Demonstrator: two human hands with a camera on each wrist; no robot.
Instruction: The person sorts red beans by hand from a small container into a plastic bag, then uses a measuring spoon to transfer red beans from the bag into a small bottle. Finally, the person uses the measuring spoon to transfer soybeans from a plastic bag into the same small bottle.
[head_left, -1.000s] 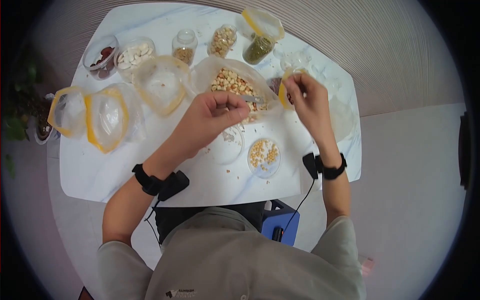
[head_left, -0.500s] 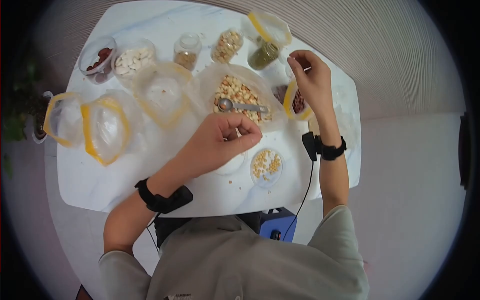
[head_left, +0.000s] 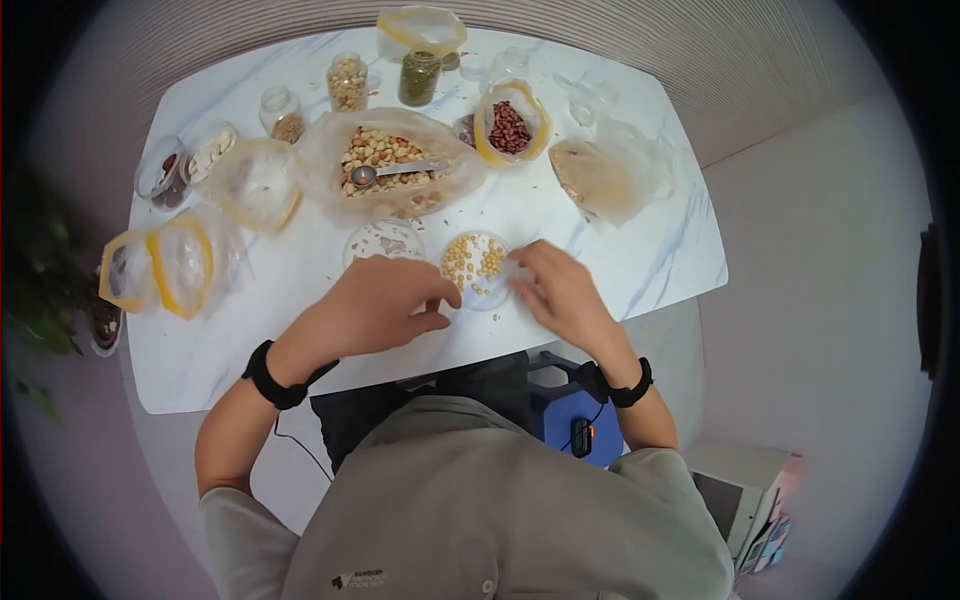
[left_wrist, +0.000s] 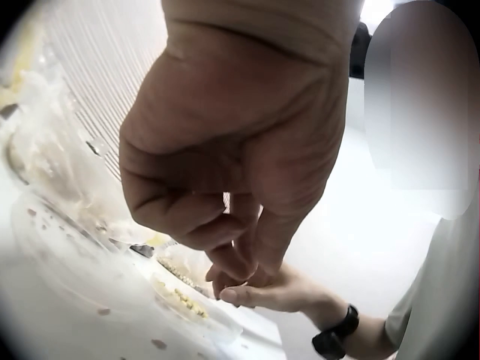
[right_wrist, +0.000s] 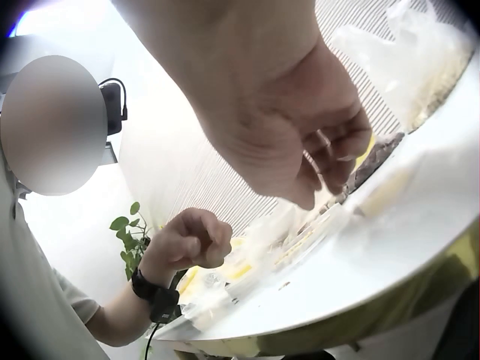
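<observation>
In the head view a round clear dish [head_left: 488, 298] of yellow beans [head_left: 470, 262] lies between my hands. My right hand [head_left: 562, 297] is at its right side, with fingers and thumb apart and fingertips right at the rim. To the left of the dish hovers my left hand [head_left: 385, 310], fingers loosely curled and nothing in them. It overlaps a second clear dish [head_left: 385, 240] with bits of skin in it. Beyond, a metal measuring spoon [head_left: 400, 170] rests on pale and brown seeds [head_left: 380, 148] inside an open plastic bag [head_left: 325, 165].
Dark red beans [head_left: 508, 130] fill a yellow-rimmed bag [head_left: 541, 138]. Behind stand a jar of green beans [head_left: 420, 78], a jar of pale seeds [head_left: 347, 85] and a smaller jar [head_left: 283, 115]. Another bag [head_left: 620, 170] lies right; yellow-edged bags [head_left: 180, 275] lie left.
My right hand has come from the red-bean bag down to the dish's right rim. My left hand has drawn back from the seed bag, leaving the spoon in full view. The head view has shifted.
</observation>
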